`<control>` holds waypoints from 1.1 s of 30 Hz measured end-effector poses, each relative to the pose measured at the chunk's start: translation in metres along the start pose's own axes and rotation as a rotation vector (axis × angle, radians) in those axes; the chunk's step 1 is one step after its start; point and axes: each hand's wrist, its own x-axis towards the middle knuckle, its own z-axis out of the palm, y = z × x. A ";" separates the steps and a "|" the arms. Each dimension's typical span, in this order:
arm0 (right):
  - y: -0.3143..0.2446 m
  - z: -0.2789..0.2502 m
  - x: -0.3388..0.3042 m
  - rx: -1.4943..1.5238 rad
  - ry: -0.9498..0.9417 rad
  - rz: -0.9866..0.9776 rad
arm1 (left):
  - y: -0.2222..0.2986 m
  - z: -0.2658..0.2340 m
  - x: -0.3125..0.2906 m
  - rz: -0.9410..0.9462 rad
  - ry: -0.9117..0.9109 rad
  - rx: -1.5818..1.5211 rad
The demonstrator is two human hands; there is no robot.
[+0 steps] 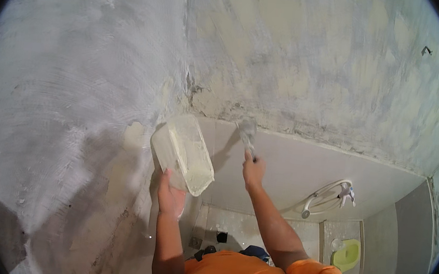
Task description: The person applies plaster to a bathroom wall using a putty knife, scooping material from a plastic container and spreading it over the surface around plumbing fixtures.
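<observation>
My left hand [171,195] grips a pale, translucent rectangular plastic tub [167,150] from below, its fingers partly hidden behind it. Cream-coloured putty coats the inside of the tub, which is tilted with its opening toward the right. To the right of it, my right hand [253,171] is closed around the handle of a putty knife [247,132]. The knife's wide blade points up at the rough seam where the plastered wall [303,55] meets the smooth light panel below. Whether the blade touches the wall, I cannot tell.
On the left stands a grey plastered wall [66,67], meeting the other wall in a corner. A shower tap [346,194] with a white hose [313,198] sticks out at the right. Lower down are a yellow-green squat toilet pan [346,255] and a dark square floor opening [221,237].
</observation>
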 end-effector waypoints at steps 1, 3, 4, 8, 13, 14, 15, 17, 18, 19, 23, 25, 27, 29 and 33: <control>0.000 -0.007 -0.004 0.009 0.007 -0.010 | 0.004 0.002 -0.004 0.006 -0.014 -0.001; -0.017 -0.014 -0.013 0.065 0.131 -0.051 | 0.012 0.005 -0.012 -0.020 -0.009 -0.009; -0.031 -0.017 -0.008 0.073 0.135 -0.059 | 0.015 0.007 -0.015 -0.013 -0.019 -0.009; -0.177 -0.049 -0.003 0.264 -0.131 -0.180 | 0.025 0.021 -0.025 -0.004 -0.024 -0.056; -0.146 -0.079 0.037 0.086 -0.117 -0.281 | 0.017 0.043 -0.029 0.038 -0.070 -0.061; -0.115 -0.088 0.039 0.051 -0.092 -0.219 | 0.016 0.046 -0.029 0.030 -0.052 -0.066; -0.086 -0.094 0.036 0.017 -0.064 -0.157 | 0.014 0.049 -0.028 0.021 -0.036 -0.072; -0.037 -0.099 0.019 0.008 0.047 -0.094 | 0.010 0.046 -0.021 0.007 -0.064 -0.065; -0.030 -0.099 0.011 0.010 0.053 -0.093 | 0.007 0.045 -0.016 0.000 -0.085 -0.060; -0.025 -0.094 0.004 0.063 0.084 -0.027 | 0.003 0.046 -0.011 -0.002 -0.090 -0.059; -0.126 -0.086 -0.017 0.114 -0.152 -0.199 | -0.005 0.059 0.003 -0.024 -0.118 -0.056; -0.185 -0.072 0.004 0.144 -0.277 -0.323 | -0.012 0.073 0.009 -0.038 -0.128 -0.059; -0.243 -0.050 0.019 0.161 -0.344 -0.397 | -0.017 0.079 0.015 0.003 -0.199 -0.077; -0.286 -0.025 0.029 0.178 -0.379 -0.468 | -0.015 0.083 0.012 0.011 -0.186 -0.070; -0.296 0.008 0.056 0.109 -0.308 -0.505 | -0.007 0.066 0.014 0.056 -0.160 -0.063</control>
